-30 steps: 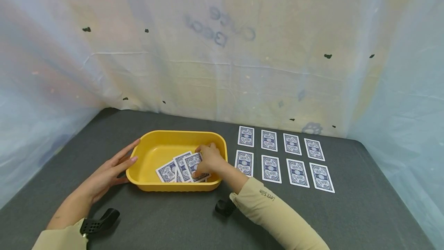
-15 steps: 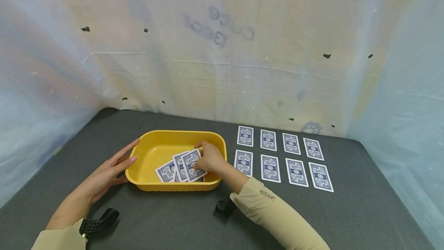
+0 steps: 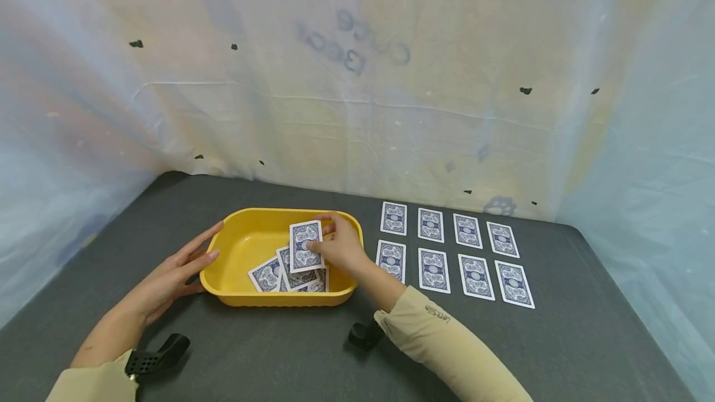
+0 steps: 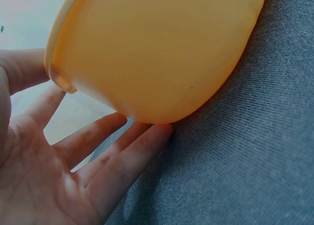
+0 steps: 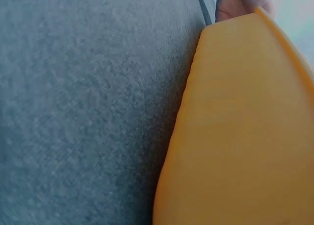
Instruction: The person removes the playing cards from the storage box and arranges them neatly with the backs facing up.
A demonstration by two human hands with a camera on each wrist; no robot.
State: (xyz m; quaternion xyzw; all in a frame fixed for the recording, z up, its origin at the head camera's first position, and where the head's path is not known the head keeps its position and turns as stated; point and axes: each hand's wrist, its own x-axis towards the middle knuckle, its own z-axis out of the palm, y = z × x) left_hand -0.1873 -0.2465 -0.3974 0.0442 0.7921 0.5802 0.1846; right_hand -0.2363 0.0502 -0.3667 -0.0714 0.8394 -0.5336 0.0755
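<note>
My right hand (image 3: pixel 343 248) pinches a blue-backed playing card (image 3: pixel 304 232) above the yellow plastic tray (image 3: pixel 279 299), thumb on the card's patterned back. Beneath it, several more playing cards (image 3: pixel 265 276) lie overlapping, backs up, on the tray floor. At the tray's left end my left hand (image 3: pixel 164 283) is spread. In the left wrist view its fingers (image 4: pixel 115 168) reach straight to the tray's outer wall (image 4: pixel 157 53), tips touching it low down and near the rim. The right wrist view has the tray's long outer wall (image 5: pixel 230 136); the right hand is outside that frame.
Right of the tray, several playing cards (image 3: pixel 434 270) lie backs up in two neat rows on the dark grey tabletop (image 3: pixel 268 358). A pale plastic sheet (image 3: pixel 357 141) hangs behind the table and along its sides. Black wrist mounts (image 3: pixel 159 358) sit on both arms.
The right hand has lifted the top card off the overlapping cards in the tray, raising it and turning it more upright. The left hand has stayed at the tray's left end.
</note>
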